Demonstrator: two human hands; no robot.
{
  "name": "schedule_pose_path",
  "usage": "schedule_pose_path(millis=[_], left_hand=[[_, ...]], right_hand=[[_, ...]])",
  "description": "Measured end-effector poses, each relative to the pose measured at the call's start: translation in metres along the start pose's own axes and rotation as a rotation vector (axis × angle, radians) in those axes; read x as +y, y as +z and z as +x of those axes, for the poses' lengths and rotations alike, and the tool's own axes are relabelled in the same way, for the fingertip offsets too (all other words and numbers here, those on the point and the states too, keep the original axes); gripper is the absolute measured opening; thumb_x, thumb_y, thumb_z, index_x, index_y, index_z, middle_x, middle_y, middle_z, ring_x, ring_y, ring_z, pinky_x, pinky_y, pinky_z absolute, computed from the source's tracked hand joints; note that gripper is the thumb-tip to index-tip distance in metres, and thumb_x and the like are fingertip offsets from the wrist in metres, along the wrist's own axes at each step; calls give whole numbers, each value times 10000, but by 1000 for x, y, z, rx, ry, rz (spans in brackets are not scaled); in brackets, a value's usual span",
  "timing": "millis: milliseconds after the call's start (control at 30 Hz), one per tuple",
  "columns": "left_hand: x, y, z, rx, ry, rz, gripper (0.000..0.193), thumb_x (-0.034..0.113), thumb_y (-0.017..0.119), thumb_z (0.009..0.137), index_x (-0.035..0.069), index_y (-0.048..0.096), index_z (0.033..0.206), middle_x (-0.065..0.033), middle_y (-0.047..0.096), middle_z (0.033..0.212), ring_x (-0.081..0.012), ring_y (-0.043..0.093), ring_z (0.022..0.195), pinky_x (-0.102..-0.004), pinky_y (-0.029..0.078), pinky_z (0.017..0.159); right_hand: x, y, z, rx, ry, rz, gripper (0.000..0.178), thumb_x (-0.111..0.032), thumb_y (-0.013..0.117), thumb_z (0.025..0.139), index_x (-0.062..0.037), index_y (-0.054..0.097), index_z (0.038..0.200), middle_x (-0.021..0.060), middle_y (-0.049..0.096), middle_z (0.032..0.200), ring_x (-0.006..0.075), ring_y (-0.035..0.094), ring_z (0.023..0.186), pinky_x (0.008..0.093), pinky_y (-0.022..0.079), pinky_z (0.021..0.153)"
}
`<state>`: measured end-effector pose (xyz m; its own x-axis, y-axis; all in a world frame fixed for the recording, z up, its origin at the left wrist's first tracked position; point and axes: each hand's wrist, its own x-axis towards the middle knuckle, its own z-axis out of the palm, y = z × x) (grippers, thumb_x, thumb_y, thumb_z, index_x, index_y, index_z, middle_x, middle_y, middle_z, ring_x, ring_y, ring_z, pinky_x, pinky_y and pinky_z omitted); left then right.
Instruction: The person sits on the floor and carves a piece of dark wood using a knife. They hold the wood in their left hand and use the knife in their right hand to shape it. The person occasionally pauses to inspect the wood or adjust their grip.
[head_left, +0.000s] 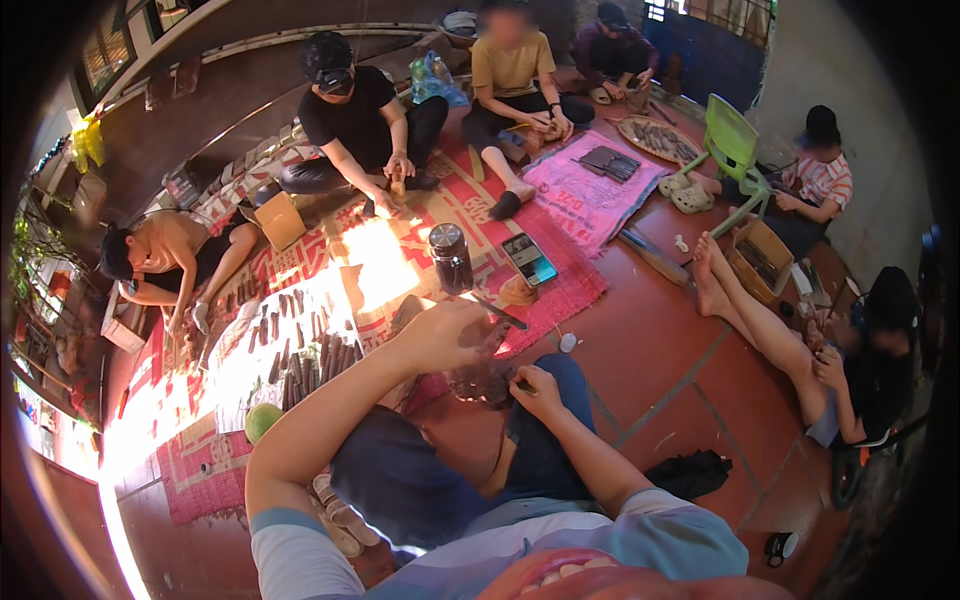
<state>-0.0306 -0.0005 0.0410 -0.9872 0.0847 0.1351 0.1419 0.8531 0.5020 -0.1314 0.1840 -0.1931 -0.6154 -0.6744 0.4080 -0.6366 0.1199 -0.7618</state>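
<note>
Over my lap, my left hand (455, 335) is closed, with a dark, flat, blade-like piece (500, 314) sticking out of its fingers toward the right. My right hand (540, 392) rests by my right knee, fingers pinched round a small dark thin tool (525, 386) whose kind I cannot make out. Between the hands is a dark brown lump (478, 382), partly in shadow; whether either hand touches it I cannot tell. Just beyond my left hand stand a dark lidded flask (451, 258), a phone with a lit screen (530, 259) and a small round brown piece (517, 291).
Red patterned mats (310, 245) cover the tiled floor. Several dark sticks (305, 370) lie on a pale sheet at left, near a green fruit (263, 422). Several people sit around. A pink sack (590, 190), a green chair (733, 135) and a cardboard box (758, 262) stand beyond.
</note>
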Motion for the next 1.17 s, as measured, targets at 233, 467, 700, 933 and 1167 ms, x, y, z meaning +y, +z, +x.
schedule_pose_path(millis=[233,467,700,933,1167], left_hand=[[-2,-9,-7,-112,-1,-162,473,153,644,666,70,519,1115,-126,541,1095,-257,498,1074,-347,388,922],[-35,-8,-14,-50,-207,-789,320,102,539,824,40,503,1136,-71,543,1104,-170,492,1082,-297,368,939],[-45,2,-2,214,-351,-835,96,90,569,837,35,545,911,-44,591,898,-100,541,808,-238,429,752],[-39,4,8,181,-342,-930,267,267,500,913,25,598,860,-39,607,847,-102,545,754,-244,434,736],[-28,7,15,-35,-205,-792,325,294,434,943,17,602,915,-50,613,820,-124,561,792,-247,423,770]], right_hand=[[-3,-28,-25,66,72,-24,128,-157,671,701,-90,562,706,32,594,741,225,605,777,489,331,961],[24,-32,-30,115,166,271,104,-171,679,731,-105,605,759,3,636,784,160,623,845,502,260,1021],[32,-33,-24,116,140,273,112,-177,649,736,-93,574,743,13,618,744,179,614,809,495,286,1013],[28,-31,-21,92,154,201,109,-174,638,729,-92,569,709,19,613,716,199,608,756,497,301,1001],[31,-29,-18,-23,167,141,74,-175,633,753,-125,583,733,-13,611,782,154,601,866,515,250,1027]])
